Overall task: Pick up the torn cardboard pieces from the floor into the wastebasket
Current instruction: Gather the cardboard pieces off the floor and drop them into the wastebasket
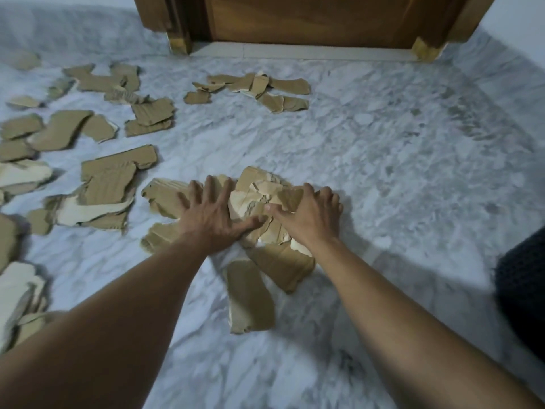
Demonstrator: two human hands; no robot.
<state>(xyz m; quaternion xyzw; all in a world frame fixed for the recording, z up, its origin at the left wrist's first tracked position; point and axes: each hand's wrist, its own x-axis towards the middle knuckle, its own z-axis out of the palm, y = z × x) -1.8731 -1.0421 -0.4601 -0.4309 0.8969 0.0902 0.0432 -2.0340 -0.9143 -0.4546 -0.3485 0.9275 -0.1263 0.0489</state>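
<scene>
Left hand: the left hand (212,215) lies palm down with fingers spread wide on the left side of a heap of torn brown cardboard pieces (262,199); nothing is clasped in it.
Right hand: the right hand (306,215) rests palm down on the right side of the same heap, fingers apart and slightly curled over the top scraps; it grips nothing, its thumb near the left thumb.
Heap: brown and pale torn scraps piled in the middle of the grey-white marble floor (383,149), partly under both palms.
Near pieces: a long brown cardboard strip (250,299) lies flat just near of the heap, beside a broader brown torn piece (283,265) that touches the heap.
Left scatter: many brown and cream torn pieces (109,178) lie spread over the left of the floor, well apart from one another in places.
Far scatter: a smaller cluster of brown scraps (256,88) lies far, near a wooden door frame (309,22).
Right edge: a dark textured object (522,290), cut off by the frame, cannot be identified.
</scene>
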